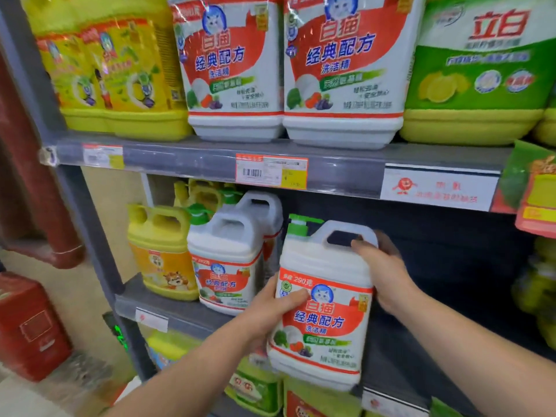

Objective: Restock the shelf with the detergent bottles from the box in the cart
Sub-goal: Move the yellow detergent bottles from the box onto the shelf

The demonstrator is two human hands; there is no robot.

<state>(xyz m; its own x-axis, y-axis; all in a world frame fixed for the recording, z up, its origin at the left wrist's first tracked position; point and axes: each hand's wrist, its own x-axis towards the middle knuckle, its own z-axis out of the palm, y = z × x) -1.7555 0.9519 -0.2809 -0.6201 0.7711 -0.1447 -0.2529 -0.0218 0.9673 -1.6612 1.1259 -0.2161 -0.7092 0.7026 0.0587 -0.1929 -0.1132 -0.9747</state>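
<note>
Even bright light, soft blur, warped edges

Two bare forearms (195,365), uncovered as far as they show; bare left hand (270,311), bare right hand (386,275)

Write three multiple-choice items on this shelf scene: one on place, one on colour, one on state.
1. Where is the held bottle? A top shelf; B middle shelf, right of the standing white bottles; C floor.
2. Its pump cap is: A green; B blue; C black.
3. Who grips it? A neither hand; B one hand only; C both hands.
B: it is level with the bottles there. A: the cap shows green. C: left hand on the label, right hand at the handle.
</note>
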